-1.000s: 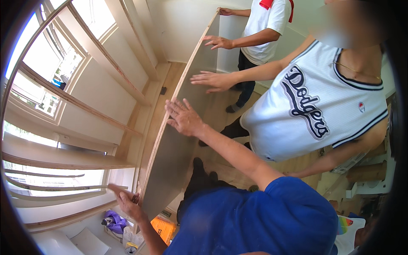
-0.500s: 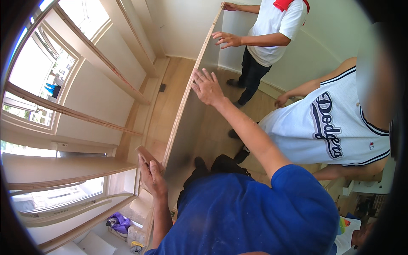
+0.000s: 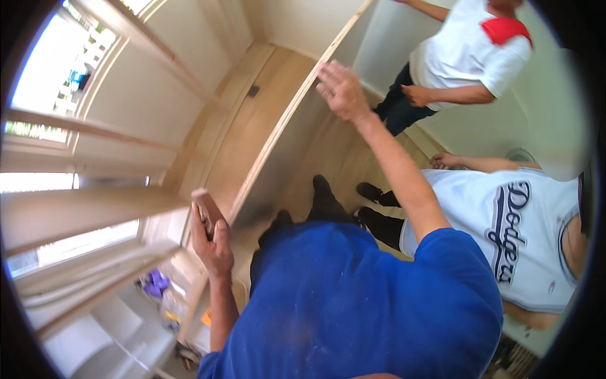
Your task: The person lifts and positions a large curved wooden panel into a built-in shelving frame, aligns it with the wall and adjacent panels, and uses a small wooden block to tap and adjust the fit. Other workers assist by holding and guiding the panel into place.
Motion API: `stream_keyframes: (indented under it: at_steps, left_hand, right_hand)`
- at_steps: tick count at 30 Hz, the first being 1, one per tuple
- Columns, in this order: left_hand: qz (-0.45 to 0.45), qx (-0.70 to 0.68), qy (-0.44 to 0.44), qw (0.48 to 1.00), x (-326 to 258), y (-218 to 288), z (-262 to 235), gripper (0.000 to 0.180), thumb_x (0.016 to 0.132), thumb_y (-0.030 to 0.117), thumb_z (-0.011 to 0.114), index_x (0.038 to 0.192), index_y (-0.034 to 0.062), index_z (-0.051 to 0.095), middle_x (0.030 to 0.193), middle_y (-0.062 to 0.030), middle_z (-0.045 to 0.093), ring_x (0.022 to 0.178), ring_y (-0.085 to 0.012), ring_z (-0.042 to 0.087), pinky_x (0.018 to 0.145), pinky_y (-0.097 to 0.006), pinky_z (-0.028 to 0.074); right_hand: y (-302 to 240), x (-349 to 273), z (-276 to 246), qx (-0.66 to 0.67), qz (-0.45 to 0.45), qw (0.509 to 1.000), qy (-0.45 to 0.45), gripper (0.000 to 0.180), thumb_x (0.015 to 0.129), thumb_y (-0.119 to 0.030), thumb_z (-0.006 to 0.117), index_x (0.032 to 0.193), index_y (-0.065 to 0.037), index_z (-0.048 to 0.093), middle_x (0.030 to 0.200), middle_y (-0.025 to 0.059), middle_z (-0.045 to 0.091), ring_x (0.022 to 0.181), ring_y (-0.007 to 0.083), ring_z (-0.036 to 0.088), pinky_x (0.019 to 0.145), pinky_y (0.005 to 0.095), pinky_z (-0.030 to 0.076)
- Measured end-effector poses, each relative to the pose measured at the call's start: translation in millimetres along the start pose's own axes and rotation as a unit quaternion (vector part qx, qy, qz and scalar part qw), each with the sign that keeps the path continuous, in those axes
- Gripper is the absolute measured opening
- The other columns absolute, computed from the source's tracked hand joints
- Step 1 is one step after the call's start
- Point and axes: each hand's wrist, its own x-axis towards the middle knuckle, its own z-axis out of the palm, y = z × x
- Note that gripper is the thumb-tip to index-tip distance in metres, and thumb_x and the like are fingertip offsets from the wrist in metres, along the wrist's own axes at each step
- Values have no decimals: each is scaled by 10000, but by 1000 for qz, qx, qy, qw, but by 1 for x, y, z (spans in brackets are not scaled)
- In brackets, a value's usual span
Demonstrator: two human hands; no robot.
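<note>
1. The large sheet panel (image 3: 278,158) stood on edge, running from near the person's feet up toward the far wall, its pale raw edge facing the camera. It leaned slightly toward the window side.
2. The left hand (image 3: 211,243) was closed around the near end of the panel, fingers wrapped over the edge and thumb on the near face. A small brownish block showed just above the fingers; I could not tell whether it was part of the panel or a separate thing.
3. The right hand (image 3: 341,91) was open, fingers spread, palm laid flat near the panel's top edge, the arm stretched well forward. It pressed rather than gripped.
4. A co-worker in a white shirt with a red shoulder (image 3: 470,57) stood at the far end; one hand rested at the waist, the other arm reached out of view toward the panel.
5. A second person in a white sleeveless jersey (image 3: 505,234) stood on the right, apart from the panel.
6. Judged step: steadying the panel upright while it was carried or positioned beside the window frame (image 3: 95,208).
7. The next move would call for both ends shifting together, with the flat palm checking any tip.
</note>
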Motion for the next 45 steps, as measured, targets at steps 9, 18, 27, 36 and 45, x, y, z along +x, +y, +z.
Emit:
stream_keyframes:
  at_steps: [9, 18, 27, 36, 45]
  left_hand:
    - [128, 226, -145, 955, 47, 8, -32, 664, 778, 108, 799, 1400, -2, 594, 1214, -220, 659, 1097, -398, 669, 942, -464, 554]
    - [137, 221, -216, 941, 73, 10, -2, 672, 807, 105, 825, 1428, 7, 590, 1269, -228, 697, 1099, -401, 714, 926, -447, 592]
    - [238, 181, -215, 930, 89, 3, 34, 630, 798, 56, 844, 1396, 59, 646, 1273, -202, 688, 1083, -381, 721, 897, -435, 604]
    - [194, 177, -193, 945, 103, 20, 78, 555, 831, 92, 819, 1369, 66, 687, 1205, -195, 719, 1028, -359, 740, 864, -432, 608]
    - [232, 171, -195, 937, 118, 42, 140, 561, 838, 110, 814, 1383, 82, 682, 1203, -206, 714, 1019, -366, 738, 867, -445, 608]
  right_hand:
    - [15, 68, 36, 26, 26, 999, -20, 370, 1045, -444, 618, 1224, -135, 716, 1415, 52, 656, 1461, 379, 465, 1216, 505, 351]
    - [-2, 76, 41, 151, -28, 986, 67, 189, 946, -270, 710, 995, -87, 709, 1077, 110, 728, 1107, 324, 665, 1193, 500, 408]
    - [38, 89, 54, 44, -14, 971, 234, 305, 1009, -340, 638, 1014, -44, 709, 1032, 151, 714, 1050, 349, 672, 1014, 495, 518]
    - [82, 81, 63, 198, 145, 968, 46, 325, 1071, -261, 598, 1317, -82, 711, 1550, 116, 545, 1403, 308, 541, 1167, 414, 455]
    - [88, 56, 45, 251, 153, 952, 78, 296, 1071, -201, 582, 1296, -76, 728, 1541, 140, 564, 1353, 339, 580, 1156, 416, 465]
